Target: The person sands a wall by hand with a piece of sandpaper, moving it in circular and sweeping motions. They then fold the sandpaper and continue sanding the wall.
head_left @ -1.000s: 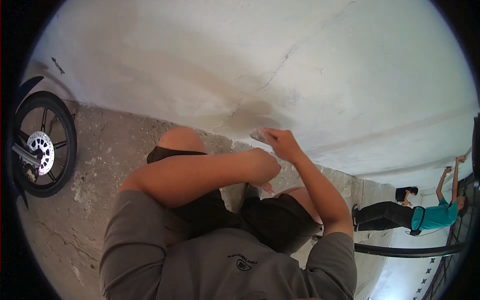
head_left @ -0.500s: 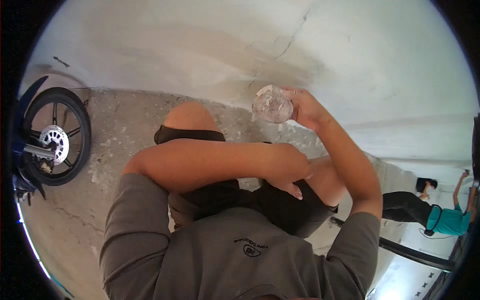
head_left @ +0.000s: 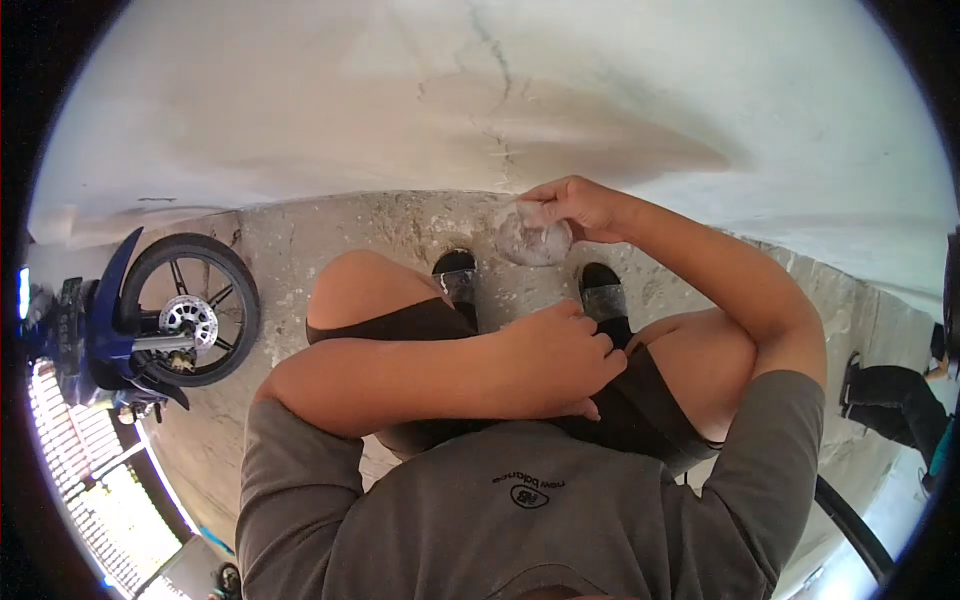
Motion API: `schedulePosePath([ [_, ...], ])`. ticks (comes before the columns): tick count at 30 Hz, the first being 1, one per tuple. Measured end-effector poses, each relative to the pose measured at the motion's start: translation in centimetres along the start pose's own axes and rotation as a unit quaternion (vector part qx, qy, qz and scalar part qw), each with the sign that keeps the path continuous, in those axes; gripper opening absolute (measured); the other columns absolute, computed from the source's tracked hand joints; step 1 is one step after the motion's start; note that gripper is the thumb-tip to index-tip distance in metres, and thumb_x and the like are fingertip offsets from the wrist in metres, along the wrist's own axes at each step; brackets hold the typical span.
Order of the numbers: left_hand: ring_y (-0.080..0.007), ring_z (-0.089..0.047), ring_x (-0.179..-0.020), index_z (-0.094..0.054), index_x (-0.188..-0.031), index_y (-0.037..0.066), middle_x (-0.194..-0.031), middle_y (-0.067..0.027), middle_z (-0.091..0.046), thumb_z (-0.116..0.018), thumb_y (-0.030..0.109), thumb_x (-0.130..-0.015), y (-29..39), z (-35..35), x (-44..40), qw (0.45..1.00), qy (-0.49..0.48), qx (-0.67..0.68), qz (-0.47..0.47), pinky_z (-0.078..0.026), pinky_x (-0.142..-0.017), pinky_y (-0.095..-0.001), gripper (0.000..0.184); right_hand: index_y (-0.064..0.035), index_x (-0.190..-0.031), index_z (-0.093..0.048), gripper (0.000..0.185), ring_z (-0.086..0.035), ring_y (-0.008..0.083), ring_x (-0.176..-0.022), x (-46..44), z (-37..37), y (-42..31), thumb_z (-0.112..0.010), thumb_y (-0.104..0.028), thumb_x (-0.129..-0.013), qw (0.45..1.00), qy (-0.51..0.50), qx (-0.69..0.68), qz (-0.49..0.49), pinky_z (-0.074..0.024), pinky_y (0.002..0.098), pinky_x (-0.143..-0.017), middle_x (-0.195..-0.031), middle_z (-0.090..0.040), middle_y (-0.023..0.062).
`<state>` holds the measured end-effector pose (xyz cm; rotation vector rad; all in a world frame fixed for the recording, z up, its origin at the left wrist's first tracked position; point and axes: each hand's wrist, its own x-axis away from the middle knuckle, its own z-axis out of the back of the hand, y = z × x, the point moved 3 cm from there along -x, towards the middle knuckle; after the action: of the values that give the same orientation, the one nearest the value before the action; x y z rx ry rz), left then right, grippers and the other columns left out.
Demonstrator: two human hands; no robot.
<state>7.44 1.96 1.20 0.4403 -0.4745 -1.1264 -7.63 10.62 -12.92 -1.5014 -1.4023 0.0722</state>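
Observation:
My right hand (head_left: 582, 208) pinches the rim of a round, whitish container (head_left: 532, 238), smeared with pale residue and partly see-through. Its exact kind does not show, and my fingers cover part of its upper edge. It is held above the floor near the foot of the wall (head_left: 420, 120), which carries a crack and a brownish patch. Across my lap lies my left forearm. My left hand (head_left: 568, 358) hangs loosely bent over my dark shorts, fingers slightly apart, with nothing visible in it; the palm is hidden.
At the left stands a blue motorcycle, its front wheel (head_left: 190, 310) turned towards me. My feet, in dark slides (head_left: 603, 290), are on the rough, spotted floor (head_left: 340, 220). Another person's dark trouser leg (head_left: 900, 405) shows at the far right. A black curved bar (head_left: 852, 525) runs at the lower right.
The container has come down from in front of the wall's base and is tilted differently. My left hand has turned, with its back now upward. The view has shifted, showing my feet.

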Motion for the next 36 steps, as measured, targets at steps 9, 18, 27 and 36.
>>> schedulePosePath([
  [9,-0.0344,-0.065,-0.105,-0.057,-0.126,0.002,-0.104,-0.0155,-0.067,-0.070,0.045,-0.088,0.1,-0.6,-1.7,0.999,-0.024,0.027,0.014,-0.048,-0.097,-0.0460,0.059,0.0042,-0.123,-0.067,0.037,-0.070,0.0162,-0.100,1.7,-0.8,-0.4,-0.076,-0.004,-0.088,0.989,-0.018,0.146,-0.016,-0.0579,0.0317,-0.086,-0.111,-0.073,0.0105],
  [18,-0.0358,-0.066,-0.105,-0.059,-0.128,0.002,-0.107,-0.0169,-0.069,-0.071,0.045,-0.088,-0.1,-3.2,-0.5,0.997,-0.064,0.009,0.047,-0.049,-0.096,-0.0454,0.059,-0.0100,-0.117,-0.073,0.029,-0.071,0.0202,-0.104,8.7,-5.1,-6.3,-0.068,-0.002,-0.090,0.811,0.037,0.502,0.300,-0.0551,0.0352,-0.096,-0.114,-0.075,0.0096],
  [27,-0.0381,-0.065,-0.107,-0.059,-0.129,0.003,-0.109,-0.0181,-0.069,-0.070,0.044,-0.090,-2.5,-5.8,2.9,0.992,-0.047,0.022,0.117,-0.048,-0.096,-0.0470,0.058,-0.0167,-0.119,-0.073,0.034,-0.061,0.0220,-0.128,16.4,-8.0,-9.6,-0.064,-0.007,-0.087,0.283,0.206,0.715,0.605,-0.0460,0.0416,-0.113,-0.133,-0.067,0.0037],
  [36,-0.0384,-0.063,-0.110,-0.058,-0.129,0.002,-0.112,-0.0180,-0.067,-0.071,0.044,-0.089,-1.8,-4.1,1.7,0.998,0.001,-0.004,0.058,-0.047,-0.099,-0.0472,0.059,-0.0218,-0.139,-0.060,0.049,-0.044,0.0144,-0.143,13.8,-5.1,-11.9,-0.059,-0.014,-0.091,0.129,0.436,0.748,0.483,-0.0304,0.0404,-0.123,-0.151,-0.053,-0.0045],
])
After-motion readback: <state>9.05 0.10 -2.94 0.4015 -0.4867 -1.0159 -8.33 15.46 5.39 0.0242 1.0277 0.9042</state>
